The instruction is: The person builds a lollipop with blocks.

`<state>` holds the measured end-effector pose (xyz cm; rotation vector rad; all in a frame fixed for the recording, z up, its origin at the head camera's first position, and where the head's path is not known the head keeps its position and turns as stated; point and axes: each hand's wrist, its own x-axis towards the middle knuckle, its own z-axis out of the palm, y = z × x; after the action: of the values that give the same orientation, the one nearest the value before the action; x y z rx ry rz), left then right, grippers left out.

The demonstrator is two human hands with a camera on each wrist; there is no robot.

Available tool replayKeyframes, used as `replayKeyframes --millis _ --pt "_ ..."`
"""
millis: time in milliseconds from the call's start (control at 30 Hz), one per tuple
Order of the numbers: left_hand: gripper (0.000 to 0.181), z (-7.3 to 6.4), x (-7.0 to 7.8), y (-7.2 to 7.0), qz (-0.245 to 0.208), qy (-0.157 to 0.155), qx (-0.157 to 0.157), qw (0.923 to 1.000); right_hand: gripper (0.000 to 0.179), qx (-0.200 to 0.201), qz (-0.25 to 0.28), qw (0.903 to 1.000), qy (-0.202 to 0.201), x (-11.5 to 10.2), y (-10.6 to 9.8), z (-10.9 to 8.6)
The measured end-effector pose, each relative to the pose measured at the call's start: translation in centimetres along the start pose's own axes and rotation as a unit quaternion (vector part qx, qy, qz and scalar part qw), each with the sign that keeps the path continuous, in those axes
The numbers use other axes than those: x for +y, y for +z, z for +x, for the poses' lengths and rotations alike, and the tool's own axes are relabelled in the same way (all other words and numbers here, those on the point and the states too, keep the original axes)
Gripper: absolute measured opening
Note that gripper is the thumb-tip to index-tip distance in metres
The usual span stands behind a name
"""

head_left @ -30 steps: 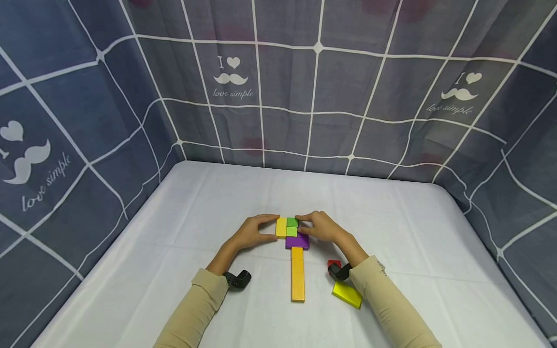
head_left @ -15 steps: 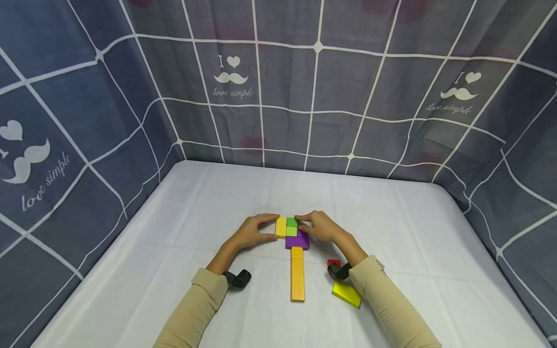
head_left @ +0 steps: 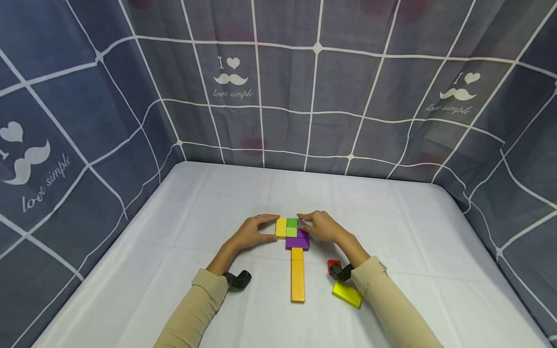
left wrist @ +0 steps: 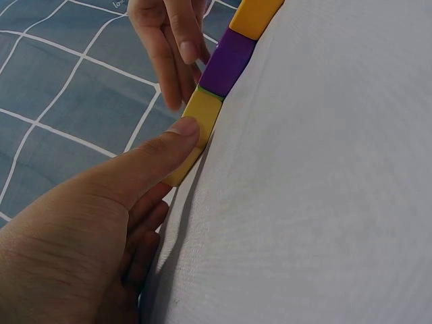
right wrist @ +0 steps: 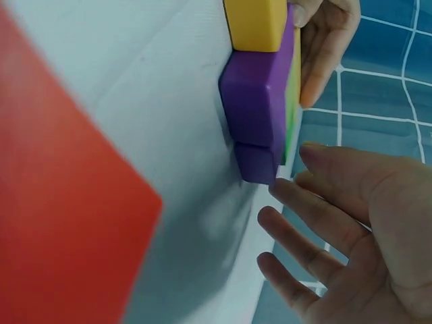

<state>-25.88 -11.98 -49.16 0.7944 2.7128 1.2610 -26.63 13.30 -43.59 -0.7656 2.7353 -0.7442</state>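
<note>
Flat coloured blocks lie joined on the white table. My left hand pinches the yellow block at the left end, thumb on its near side and fingers at its far side. Against that block sit a dark green block and a light green block. A small purple block adjoins the light green one, with a longer purple block below. My right hand hovers beside the right side, fingers loosely spread; in the right wrist view its fingers stand just off the purple blocks, holding nothing.
A short orange block and a long orange block run toward me from the purple one. By my right wrist lie a red block and a lime-yellow block. Grey checked cloth hangs around the table.
My right hand has shifted slightly right, its fingertips drawing away from the green blocks. The left hand and the blocks look the same.
</note>
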Motion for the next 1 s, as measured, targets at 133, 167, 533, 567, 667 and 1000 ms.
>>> replayKeyframes --millis 133,167,533,567,667,1000 --pt "0.063 0.1 0.1 0.0 -0.008 0.006 0.002 0.9999 0.042 0.025 0.0 0.9995 -0.018 0.1 -0.8 -1.3" --pt "0.063 0.1 0.1 0.1 -0.009 0.006 0.002 0.9999 0.042 0.033 0.0 0.9992 -0.024 0.1 -1.1 -1.7" --pt "0.063 0.1 0.1 0.1 0.001 -0.002 0.005 1.0 0.043 0.073 -0.009 0.9967 -0.035 0.2 -2.2 -8.2" --pt "0.063 0.1 0.1 0.1 0.003 -0.004 0.005 1.0 0.044 0.076 -0.008 0.9964 -0.037 0.3 -2.1 -8.7" --pt "0.063 0.1 0.1 0.1 0.004 -0.004 0.006 1.0 0.045 0.079 -0.007 0.9962 -0.036 0.7 -1.7 -10.0" --pt "0.063 0.0 0.2 0.1 -0.001 -0.002 0.007 1.0 0.043 0.057 -0.012 0.9981 -0.022 2.3 -0.2 -12.7"
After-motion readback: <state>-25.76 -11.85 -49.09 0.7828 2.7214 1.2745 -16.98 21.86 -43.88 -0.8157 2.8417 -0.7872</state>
